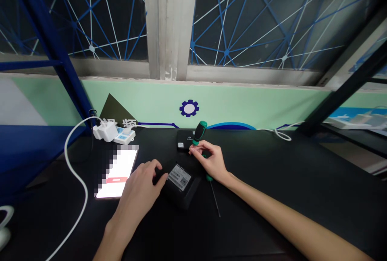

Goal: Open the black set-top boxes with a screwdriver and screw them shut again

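Observation:
My right hand pinches a screwdriver with a green and black handle, low down near the collar. The handle points up, and its tip is hidden behind my fingers. Just behind it lies a flat black box with a small white QR label. A black device with a large white printed label sits on the table between my hands. My left hand is at its left edge, fingers curved and apart; the thumb appears to touch the edge. Partly under my right hand lies a second green-handled screwdriver, its shaft toward me.
A lit tablet or phone screen, partly blurred out, lies left of my left hand. Behind it is a white power strip with a plugged-in adapter; a white cable runs toward me. The green wall borders the black table.

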### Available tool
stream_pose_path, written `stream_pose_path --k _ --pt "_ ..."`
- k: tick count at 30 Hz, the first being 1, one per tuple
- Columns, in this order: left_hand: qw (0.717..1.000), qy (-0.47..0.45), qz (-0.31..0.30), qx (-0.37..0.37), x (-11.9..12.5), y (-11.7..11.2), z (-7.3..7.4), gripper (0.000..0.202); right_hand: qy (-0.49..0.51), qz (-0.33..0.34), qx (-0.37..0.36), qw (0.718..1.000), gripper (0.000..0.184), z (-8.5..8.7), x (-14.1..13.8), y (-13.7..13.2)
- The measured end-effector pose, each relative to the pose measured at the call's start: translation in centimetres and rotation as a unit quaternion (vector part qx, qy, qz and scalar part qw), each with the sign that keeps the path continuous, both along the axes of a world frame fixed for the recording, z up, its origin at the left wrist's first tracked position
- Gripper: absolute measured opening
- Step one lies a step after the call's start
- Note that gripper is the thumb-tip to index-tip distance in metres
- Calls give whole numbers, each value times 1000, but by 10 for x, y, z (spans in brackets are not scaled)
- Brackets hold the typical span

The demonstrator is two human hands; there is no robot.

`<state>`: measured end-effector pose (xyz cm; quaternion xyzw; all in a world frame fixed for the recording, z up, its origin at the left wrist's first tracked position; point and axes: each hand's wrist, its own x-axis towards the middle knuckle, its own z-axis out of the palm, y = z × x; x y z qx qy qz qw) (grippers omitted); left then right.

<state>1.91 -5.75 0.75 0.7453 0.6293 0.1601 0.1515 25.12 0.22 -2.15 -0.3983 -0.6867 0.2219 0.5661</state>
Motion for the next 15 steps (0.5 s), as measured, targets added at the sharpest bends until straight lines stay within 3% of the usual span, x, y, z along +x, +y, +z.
stream_pose_path --k 7,15 --pt "1000 18 -17 -19 -1 0 3 24 -4 0 5 1000 23 1 0 -1" --pt "999 -3 -22 -47 0 -2 -4 55 0 21 -2 1000 22 4 0 -2"
